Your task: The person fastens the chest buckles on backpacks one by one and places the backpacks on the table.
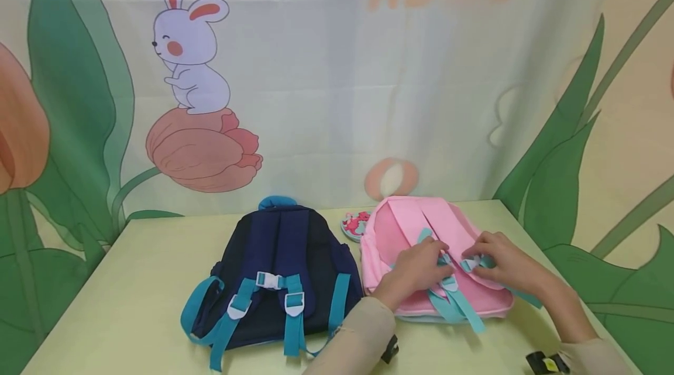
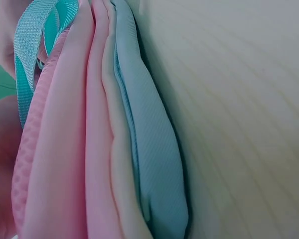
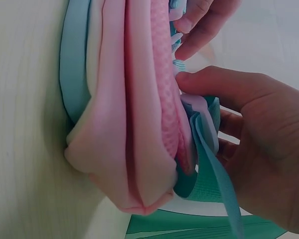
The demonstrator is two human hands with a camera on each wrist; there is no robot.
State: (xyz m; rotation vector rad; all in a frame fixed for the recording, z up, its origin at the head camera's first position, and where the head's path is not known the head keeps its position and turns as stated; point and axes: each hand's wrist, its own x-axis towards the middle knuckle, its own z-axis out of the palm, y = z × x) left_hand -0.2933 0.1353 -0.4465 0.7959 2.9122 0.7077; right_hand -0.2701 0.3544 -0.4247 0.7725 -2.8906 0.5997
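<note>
A pink backpack (image 1: 381,240) lies on the table with its straps facing up and teal webbing across it. My left hand (image 1: 418,267) pinches the teal chest strap by its white buckle end over the middle of the bag; its fingers partly cover the piece. To its right, my right hand (image 1: 502,264) grips the other white buckle end (image 1: 470,264) between thumb and fingers. The two ends are apart. Up close in the right wrist view, the right thumb lies near a white strap adjuster (image 3: 202,112) with teal webbing. Layered pink edges (image 2: 65,124) fill the left wrist view.
A dark navy backpack (image 1: 329,281) with teal straps lies left of the pink one, its white chest buckle (image 1: 268,280) fastened. Behind the bags sits a small round patterned item (image 1: 354,224). A printed curtain (image 1: 326,100) hangs behind the pale table (image 1: 152,281).
</note>
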